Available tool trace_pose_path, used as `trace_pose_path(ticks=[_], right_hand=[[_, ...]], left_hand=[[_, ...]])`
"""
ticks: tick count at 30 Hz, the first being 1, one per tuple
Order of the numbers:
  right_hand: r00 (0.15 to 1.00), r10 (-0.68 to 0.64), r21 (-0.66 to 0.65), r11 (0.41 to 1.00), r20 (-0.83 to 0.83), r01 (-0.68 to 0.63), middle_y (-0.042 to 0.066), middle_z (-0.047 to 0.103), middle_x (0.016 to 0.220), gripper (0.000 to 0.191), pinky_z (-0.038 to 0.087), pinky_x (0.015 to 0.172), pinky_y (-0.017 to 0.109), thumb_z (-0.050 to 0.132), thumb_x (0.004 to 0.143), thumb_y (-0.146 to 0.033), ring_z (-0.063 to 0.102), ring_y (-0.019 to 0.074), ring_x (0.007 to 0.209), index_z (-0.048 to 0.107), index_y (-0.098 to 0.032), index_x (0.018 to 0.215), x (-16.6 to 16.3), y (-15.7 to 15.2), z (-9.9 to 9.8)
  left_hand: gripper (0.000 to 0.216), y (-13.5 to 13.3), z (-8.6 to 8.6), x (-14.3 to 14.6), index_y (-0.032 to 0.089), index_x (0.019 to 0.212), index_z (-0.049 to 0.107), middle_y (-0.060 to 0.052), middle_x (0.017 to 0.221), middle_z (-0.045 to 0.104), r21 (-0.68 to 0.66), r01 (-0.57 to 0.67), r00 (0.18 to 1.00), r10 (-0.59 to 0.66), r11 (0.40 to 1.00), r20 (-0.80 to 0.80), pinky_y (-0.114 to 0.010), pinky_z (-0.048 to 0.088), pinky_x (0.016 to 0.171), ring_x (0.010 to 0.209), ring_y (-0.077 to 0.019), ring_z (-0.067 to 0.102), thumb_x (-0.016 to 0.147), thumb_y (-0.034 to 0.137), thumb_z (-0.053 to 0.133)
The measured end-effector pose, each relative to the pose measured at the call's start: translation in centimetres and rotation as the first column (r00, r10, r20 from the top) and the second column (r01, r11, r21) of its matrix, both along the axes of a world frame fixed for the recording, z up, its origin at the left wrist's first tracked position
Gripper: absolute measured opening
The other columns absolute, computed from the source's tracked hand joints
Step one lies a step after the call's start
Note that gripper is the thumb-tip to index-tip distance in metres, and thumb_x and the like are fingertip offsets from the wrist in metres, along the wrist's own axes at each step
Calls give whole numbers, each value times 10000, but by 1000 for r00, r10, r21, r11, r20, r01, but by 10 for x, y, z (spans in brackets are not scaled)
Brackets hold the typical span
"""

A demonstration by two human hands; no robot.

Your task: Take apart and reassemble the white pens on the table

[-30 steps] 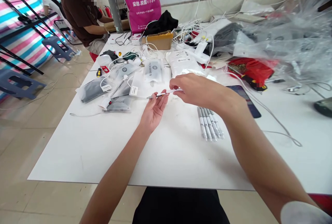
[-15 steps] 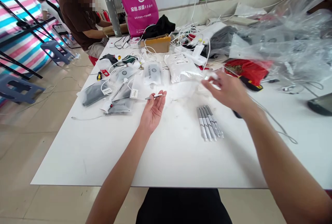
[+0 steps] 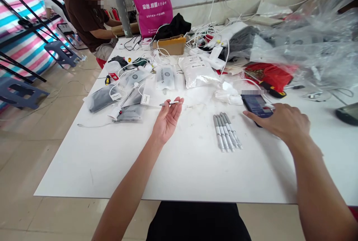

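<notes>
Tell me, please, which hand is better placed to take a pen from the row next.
Right hand, probably: its thumb is nearer the pens, while the left hand holds a slim grey-tipped object.

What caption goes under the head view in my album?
Left hand holding a slim grey-tipped piece, right hand by the phone, pens between them.

Pens [image 3: 223, 135] looked like smooth plastic, table [image 3: 190, 170] under them was smooth and faintly glossy, phone [image 3: 255, 105] right of the pens looked glassy, box [image 3: 172, 45] beyond them was matt cardboard
</notes>
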State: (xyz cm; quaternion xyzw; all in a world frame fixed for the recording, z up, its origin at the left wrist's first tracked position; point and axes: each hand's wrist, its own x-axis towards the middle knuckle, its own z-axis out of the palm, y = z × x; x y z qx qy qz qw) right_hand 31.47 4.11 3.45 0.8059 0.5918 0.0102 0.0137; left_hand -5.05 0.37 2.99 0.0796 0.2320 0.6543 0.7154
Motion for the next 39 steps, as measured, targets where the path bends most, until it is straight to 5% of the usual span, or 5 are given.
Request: trace_pose_path(ticks=[7, 14, 23, 35, 39], right_hand=[[999, -48, 24, 999, -24, 49, 363, 672, 1159, 856, 456, 856, 546, 548, 833, -842, 620, 478, 1136, 629, -93, 1241, 7, 5, -5], [980, 76, 157, 986, -181, -48, 200, 637, 853, 596, 456, 746, 576, 687, 714, -825, 634, 443, 953, 583, -251, 837, 25, 21, -19], [953, 249, 352, 919, -173, -176, -6, 357, 533, 643, 394, 579, 465, 721, 700, -825, 515, 290, 570, 315, -328, 667, 44, 38, -36], [964, 184, 260, 957, -192, -131, 56, 457, 566, 595, 352, 547, 448, 694, 725, -837, 503, 298, 566, 398, -322, 707, 28, 34, -21], [954, 222, 278, 947, -203, -161, 237, 684, 1018, 565, 442, 711, 514, 602, 848, -784, 651, 445, 944, 557, -252, 1035, -18, 16, 4]], left_hand=[[221, 1, -2, -1, 158, 991, 697, -98, 1319, 752, -21, -3, 1000, 3, 1000, 4, -322, 536, 1179, 1442, -213, 594, 1105, 219, 517], [237, 0, -4, -1, 150, 1005, 692, -107, 1271, 769, 9, 21, 1000, -22, 1000, 8, -320, 550, 1164, 1412, -220, 622, 1114, 227, 497], [190, 0, -6, 0, 156, 1012, 695, -108, 1284, 768, -8, 25, 999, -25, 1000, 29, -334, 556, 1164, 1420, -236, 614, 1098, 220, 539], [157, 0, -9, 2, 151, 1013, 682, -120, 1215, 785, 39, 41, 999, -40, 998, -31, -348, 532, 1180, 1362, -241, 664, 1086, 226, 564], [105, -2, -9, 5, 156, 1013, 674, -128, 1216, 785, 47, 55, 994, -50, 997, -93, -396, 514, 1194, 1353, -266, 671, 1055, 242, 632]])
